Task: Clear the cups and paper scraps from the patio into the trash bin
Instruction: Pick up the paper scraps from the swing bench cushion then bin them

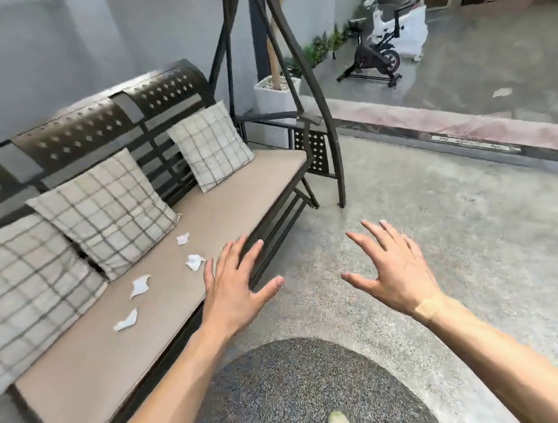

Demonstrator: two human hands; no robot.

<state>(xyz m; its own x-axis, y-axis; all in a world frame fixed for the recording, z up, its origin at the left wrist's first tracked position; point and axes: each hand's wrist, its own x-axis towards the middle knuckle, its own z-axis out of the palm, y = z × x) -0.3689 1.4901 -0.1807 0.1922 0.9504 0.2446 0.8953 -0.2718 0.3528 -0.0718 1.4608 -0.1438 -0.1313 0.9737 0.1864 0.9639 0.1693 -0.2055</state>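
Observation:
Several white paper scraps lie on the beige seat cushion (81, 376) of a swing bench: one (183, 238) farthest back, one (195, 262) just left of my left hand, one (140, 285) and one (126, 321) nearer me. Another scrap (502, 92) lies on the floor far right. My left hand (240, 286) hovers over the seat's front edge, fingers spread and empty. My right hand (393, 268) is held out over the floor, also open and empty. No cup and no trash bin are in view.
Three checked pillows (105, 212) lean on the bench back. The swing's dark frame (328, 137) stands to the right of the seat. A white planter (272, 96) and an exercise bike (375, 60) stand farther back. A round grey mat (290, 399) lies underfoot.

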